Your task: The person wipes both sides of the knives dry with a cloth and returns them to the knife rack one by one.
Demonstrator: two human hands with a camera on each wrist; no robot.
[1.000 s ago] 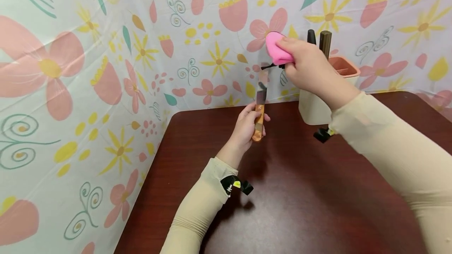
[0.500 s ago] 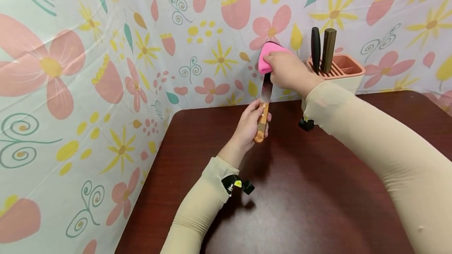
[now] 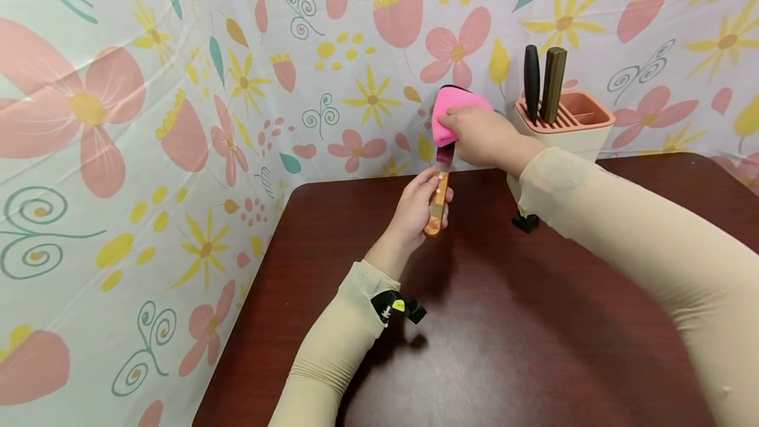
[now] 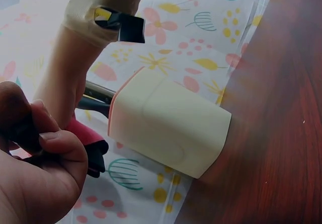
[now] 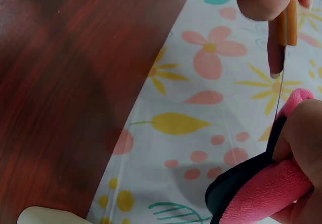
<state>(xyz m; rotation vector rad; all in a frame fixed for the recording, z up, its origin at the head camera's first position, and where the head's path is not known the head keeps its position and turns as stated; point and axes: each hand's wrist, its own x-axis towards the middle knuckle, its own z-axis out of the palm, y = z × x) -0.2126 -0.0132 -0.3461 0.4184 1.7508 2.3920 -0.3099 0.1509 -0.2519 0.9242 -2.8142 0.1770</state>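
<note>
In the head view my left hand (image 3: pixel 412 209) grips the orange-brown handle of a knife (image 3: pixel 438 204), its blade pointing up and away. My right hand (image 3: pixel 483 134) pinches a folded pink cloth (image 3: pixel 453 107) around the upper blade; only a short stretch of blade shows below it. From the right wrist view, the blade's thin edge runs into the fold of the cloth (image 5: pixel 266 194), whose inner side is dark. The blade's tip is hidden by the cloth. In the left wrist view my left hand (image 4: pixel 45 168) is curled, the handle mostly covered.
A cream knife block (image 3: pixel 557 140) with an orange slotted top stands at the table's back, right of my right hand. A black-handled knife (image 3: pixel 532 84) and a brown-handled one (image 3: pixel 553 84) stand in it. Flowered cloth (image 3: pixel 367 51) hangs behind and left of the dark wooden table (image 3: pixel 504 335).
My right hand has come down and left with the pink cloth, from the blade's tip toward the handle. More of the knife block shows. The left hand has barely moved.
</note>
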